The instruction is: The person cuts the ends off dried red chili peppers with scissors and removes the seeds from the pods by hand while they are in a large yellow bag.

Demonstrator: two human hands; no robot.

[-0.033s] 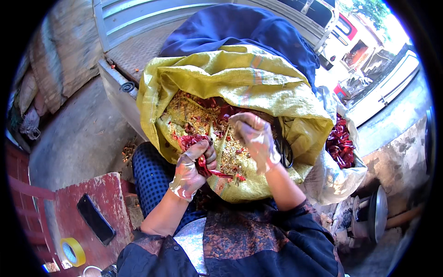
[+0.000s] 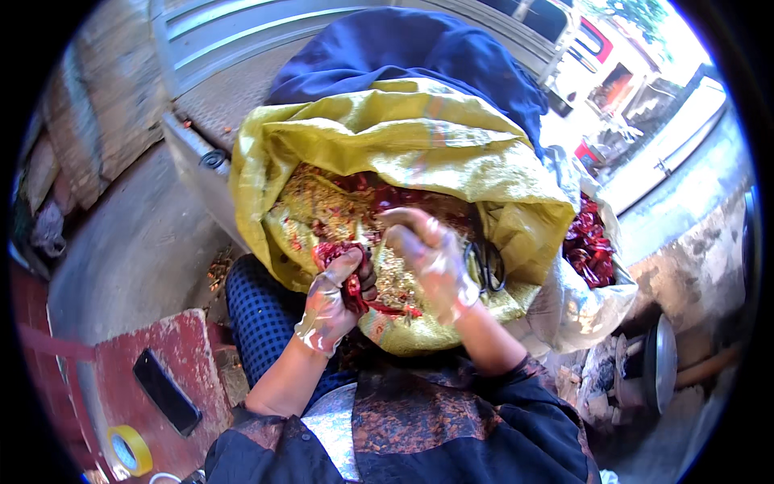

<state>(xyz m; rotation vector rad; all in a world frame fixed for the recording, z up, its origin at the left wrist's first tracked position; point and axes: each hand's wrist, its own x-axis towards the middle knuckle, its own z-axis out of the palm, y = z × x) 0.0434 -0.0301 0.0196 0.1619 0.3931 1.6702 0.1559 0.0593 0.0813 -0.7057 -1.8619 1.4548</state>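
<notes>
My left hand point(image 2: 334, 302), in a thin, whitish glove, is closed around dried red chillies point(image 2: 352, 286). Torn red skins stick out above and below its fingers. To its right, my right hand point(image 2: 431, 256), gloved the same way, hovers with fingers bent and apart, slightly blurred; I see nothing in it. Both hands are over the mouth of a yellow woven sack point(image 2: 484, 169). Inside it lie yellow chilli seeds point(image 2: 322, 202), stalk bits and dark red chillies point(image 2: 403, 196). A pair of black loops point(image 2: 490, 266), like scissor handles, rests by my right wrist.
A white sack point(image 2: 601, 310) of red chillies point(image 2: 590, 246) stands at the right, near a round metal lid point(image 2: 664, 363). Dark blue cloth point(image 2: 403, 48) bulges behind the yellow sack. On a worn red wooden seat point(image 2: 197, 355) at the left lie a phone point(image 2: 167, 393) and yellow tape point(image 2: 129, 450).
My right hand has shifted slightly left and down, its fingers reaching more toward the left hand. My left hand keeps hold of the chillies. The whole view has shifted slightly.
</notes>
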